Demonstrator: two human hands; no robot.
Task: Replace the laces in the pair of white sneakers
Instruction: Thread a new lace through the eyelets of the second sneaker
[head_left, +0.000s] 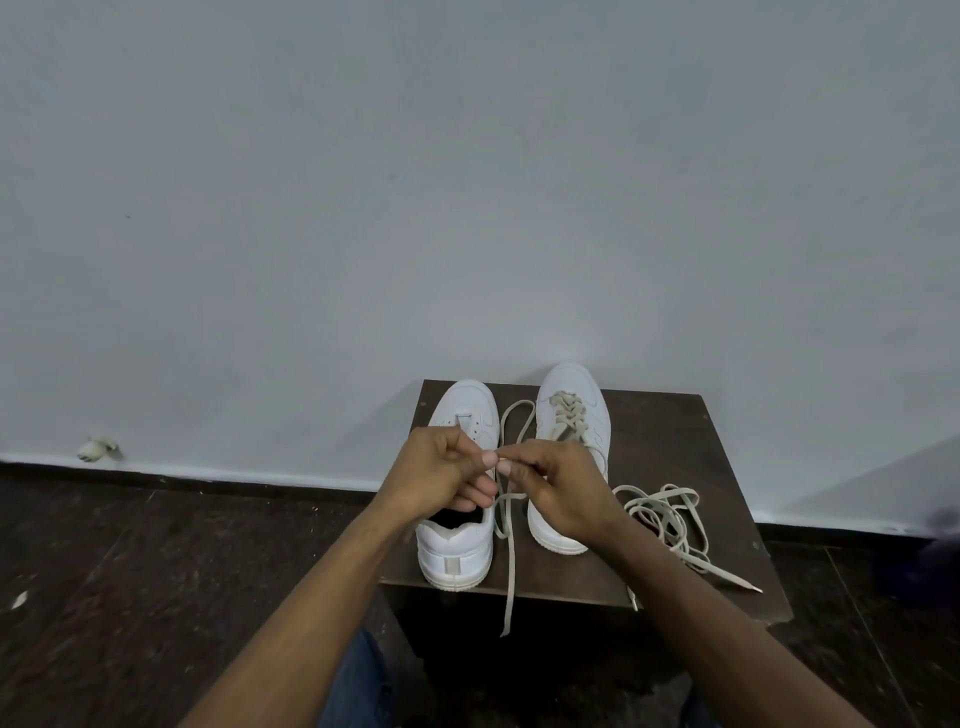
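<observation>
Your left hand (445, 473) and right hand (558, 486) meet over the table (675, 467), fingertips almost touching, and both pinch the lace (511, 561) at its upper part between thumb and forefinger. From that pinch one strand loops away toward 12 o'clock between the shoes, and another hangs toward 6 o'clock, its end dangling past the table's near edge. The left shoe (457, 540) stands under your left hand with its eyelets bare, heel toward you. Just beside it at 3 o'clock stands the right shoe (569, 410), laced over the forefoot; its heel is hidden behind your right hand. A spare lace (670, 519) lies in a loose tangle further toward 3 o'clock, one tip near the table edge. Which lace end your fingers hold is hard to tell.
</observation>
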